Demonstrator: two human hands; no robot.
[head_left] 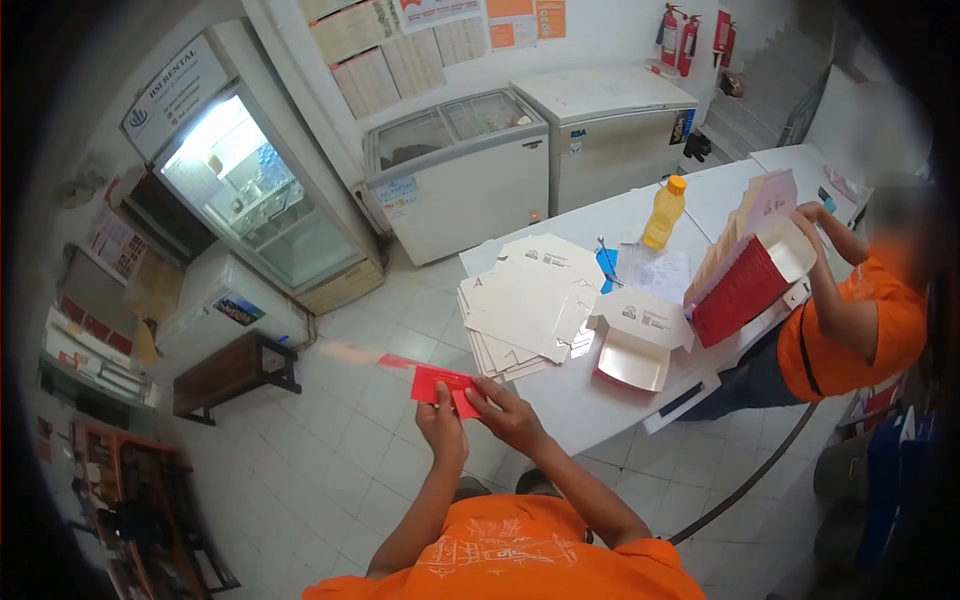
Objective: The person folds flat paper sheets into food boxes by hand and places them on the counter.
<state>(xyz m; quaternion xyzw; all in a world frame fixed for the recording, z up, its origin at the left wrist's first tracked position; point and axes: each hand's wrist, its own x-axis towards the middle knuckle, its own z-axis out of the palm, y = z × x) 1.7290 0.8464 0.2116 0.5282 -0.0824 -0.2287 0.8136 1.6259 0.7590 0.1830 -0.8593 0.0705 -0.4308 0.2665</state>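
Both my hands are closed on a small flat red card [428,383], held over the floor just left of the table. My left hand [441,428] pinches its lower edge, with the thumb on its face. My right hand [510,415] grips its right side. A blurred reddish streak runs left from the card; I cannot make out what it is. To the right of my hands, a stack of flat white cardboard box blanks [530,310] lies on the table. An open box [633,370], white inside with its printed lid raised, stands near the table's front edge.
A yellow bottle [664,212] and papers [655,270] sit on the white table [560,415]. Across the table's right side, a co-worker in an orange shirt [850,320] handles a stack of red boxes [738,290]. Freezers [465,185] line the wall; a dark bench [235,375] stands left.
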